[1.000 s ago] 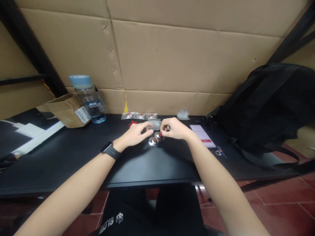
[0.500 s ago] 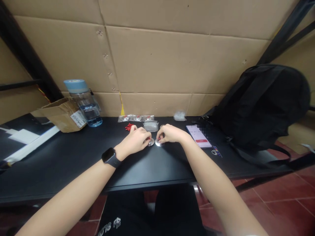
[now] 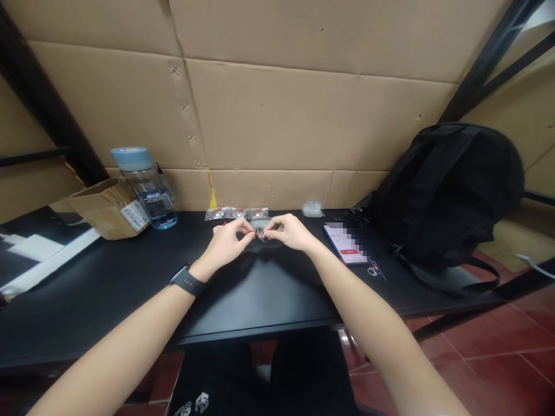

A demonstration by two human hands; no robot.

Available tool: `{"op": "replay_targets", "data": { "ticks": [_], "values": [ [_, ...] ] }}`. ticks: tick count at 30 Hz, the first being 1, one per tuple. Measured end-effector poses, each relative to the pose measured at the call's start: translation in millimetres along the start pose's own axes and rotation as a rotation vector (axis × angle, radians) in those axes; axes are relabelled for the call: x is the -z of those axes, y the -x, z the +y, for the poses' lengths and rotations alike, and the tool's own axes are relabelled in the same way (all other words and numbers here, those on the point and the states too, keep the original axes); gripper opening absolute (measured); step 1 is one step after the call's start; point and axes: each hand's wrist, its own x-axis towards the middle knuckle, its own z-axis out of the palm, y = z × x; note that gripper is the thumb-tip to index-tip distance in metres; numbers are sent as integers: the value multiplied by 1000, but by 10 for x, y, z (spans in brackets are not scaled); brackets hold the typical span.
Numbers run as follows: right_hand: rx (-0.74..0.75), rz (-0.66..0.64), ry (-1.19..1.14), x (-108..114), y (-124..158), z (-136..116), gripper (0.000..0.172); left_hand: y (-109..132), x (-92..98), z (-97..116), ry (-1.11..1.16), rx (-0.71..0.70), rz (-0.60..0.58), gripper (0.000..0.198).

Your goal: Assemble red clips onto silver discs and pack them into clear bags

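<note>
My left hand [image 3: 228, 242], with a black watch on its wrist, and my right hand [image 3: 288, 231] meet over the black desk [image 3: 130, 277]. Both pinch small shiny metal discs with red centres [image 3: 261, 234], held together between the fingertips just above the desk. A strip of clear packets [image 3: 236, 213] holding similar discs lies right behind my hands, against the cardboard wall. A small clear bag [image 3: 312, 208] sits further right.
A phone [image 3: 344, 243] with a lit screen lies right of my hands, keys beside it. A black backpack [image 3: 451, 190] fills the desk's right end. A blue-capped water bottle [image 3: 145, 188] and an open cardboard box [image 3: 104, 207] stand at the left.
The two metal discs were lying on the desk under my fingers; both hands have since lifted them and brought them together. The camera has shifted slightly.
</note>
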Motion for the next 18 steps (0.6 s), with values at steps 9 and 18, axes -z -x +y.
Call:
{"op": "replay_targets", "data": {
  "ticks": [9,18],
  "values": [
    [-165,34,-522,-241,-16,17,23,-21,-84,-102,217,28,65,18],
    [-145,-142,-624,-162,23,-40,41,-23,-104,-89,227,15,48,20]
  ]
}}
